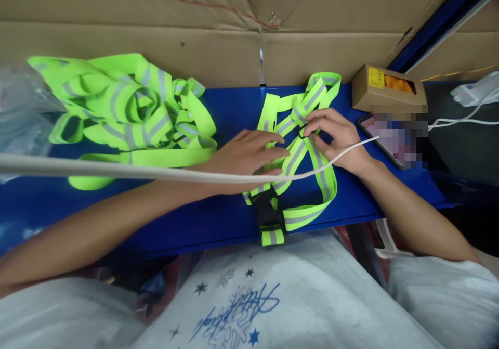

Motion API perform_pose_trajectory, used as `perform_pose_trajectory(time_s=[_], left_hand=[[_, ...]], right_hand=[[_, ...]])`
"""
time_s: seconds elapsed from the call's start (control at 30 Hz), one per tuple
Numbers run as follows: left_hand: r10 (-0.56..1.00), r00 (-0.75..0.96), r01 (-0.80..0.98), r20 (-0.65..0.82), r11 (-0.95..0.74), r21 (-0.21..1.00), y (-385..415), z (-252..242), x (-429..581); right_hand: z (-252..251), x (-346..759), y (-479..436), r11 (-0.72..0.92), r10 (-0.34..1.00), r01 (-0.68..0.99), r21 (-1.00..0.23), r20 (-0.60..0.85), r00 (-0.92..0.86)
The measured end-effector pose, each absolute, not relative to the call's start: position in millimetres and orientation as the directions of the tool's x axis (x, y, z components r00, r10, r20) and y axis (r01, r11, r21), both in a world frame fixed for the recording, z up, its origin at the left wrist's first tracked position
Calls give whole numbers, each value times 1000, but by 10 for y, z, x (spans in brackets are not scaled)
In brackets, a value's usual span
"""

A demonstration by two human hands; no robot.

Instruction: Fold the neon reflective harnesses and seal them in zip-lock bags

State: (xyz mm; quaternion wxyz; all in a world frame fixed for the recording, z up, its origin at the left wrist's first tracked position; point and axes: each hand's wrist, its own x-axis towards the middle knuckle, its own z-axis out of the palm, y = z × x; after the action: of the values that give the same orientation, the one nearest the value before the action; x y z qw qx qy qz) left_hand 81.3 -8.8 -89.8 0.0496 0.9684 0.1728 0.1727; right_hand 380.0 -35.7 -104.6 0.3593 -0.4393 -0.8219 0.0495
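A neon-yellow reflective strap [312, 216] with a grey stripe lies in loops on the blue tabletop. Its black plastic buckle [268, 209] is near the table's front edge. My right hand [339, 138] pinches the strap at a small black slider, thumb below and fingers above. My left hand [249, 154] is to the left, palm down over the strap, with its fingers stretched out and apart. Whether those fingertips touch the webbing is unclear. Left of both hands sits a big tangled heap of the same reflective webbing [128, 104].
A white cord [156, 171] crosses in front of my left forearm towards a phone [390, 141]. Behind the phone is a small cardboard box [385, 91] with orange contents. Clear plastic bags [27, 104] are at far left, a white power strip [475, 89] at far right. Cardboard lines the back.
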Motion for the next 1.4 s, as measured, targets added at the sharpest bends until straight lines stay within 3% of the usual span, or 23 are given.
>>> perform_pose_trajectory(time_s=[0.07, 0.17, 0.3, 0.4, 0.47, 0.53, 0.6, 0.8, 0.9, 1.1, 1.4], left_hand=[[301, 911, 277, 282, -953, 122, -177, -935, 831], [347, 898, 343, 270, -937, 61, -247, -979, 696], [439, 817, 465, 374, -885, 25, -357, -947, 524], [304, 875, 279, 376, -953, 120, -482, -878, 501], [198, 938, 141, 286, -968, 207, -561, -842, 506], [178, 962, 122, 206, -958, 261, -609, -830, 494], [218, 959, 157, 182, -941, 300, -610, -834, 446], [247, 969, 204, 26, -851, 485, -435, -873, 234], [252, 966, 190, 61, -848, 494, -402, -914, 231], [243, 968, 197, 63, -891, 409, -485, -885, 337], [117, 973, 102, 197, -991, 83, -643, -924, 491]], right_hand=[[-994, 3810, -373, 587, 745, 714, -382, 600, -292], [-952, 3921, -320, 504, 744, 790, -349, 640, -192], [-925, 4079, -231, 367, 758, 886, -284, 644, -108], [-864, 3921, -440, 337, 798, 927, -166, 572, -188], [-825, 3657, -761, 445, 805, 892, -76, 472, -361], [-820, 3348, -1146, 558, 785, 824, -103, 387, -483], [-865, 3084, -1481, 567, 815, 808, -162, 255, -520], [-1105, 2916, -1757, 517, 855, 805, -292, 233, -464], [-1129, 3047, -1715, 557, 830, 739, -379, 226, -509], [-1125, 3178, -1662, 582, 790, 594, -555, 211, -576], [-1049, 3299, -1547, 564, 787, 574, -594, 174, -592]])
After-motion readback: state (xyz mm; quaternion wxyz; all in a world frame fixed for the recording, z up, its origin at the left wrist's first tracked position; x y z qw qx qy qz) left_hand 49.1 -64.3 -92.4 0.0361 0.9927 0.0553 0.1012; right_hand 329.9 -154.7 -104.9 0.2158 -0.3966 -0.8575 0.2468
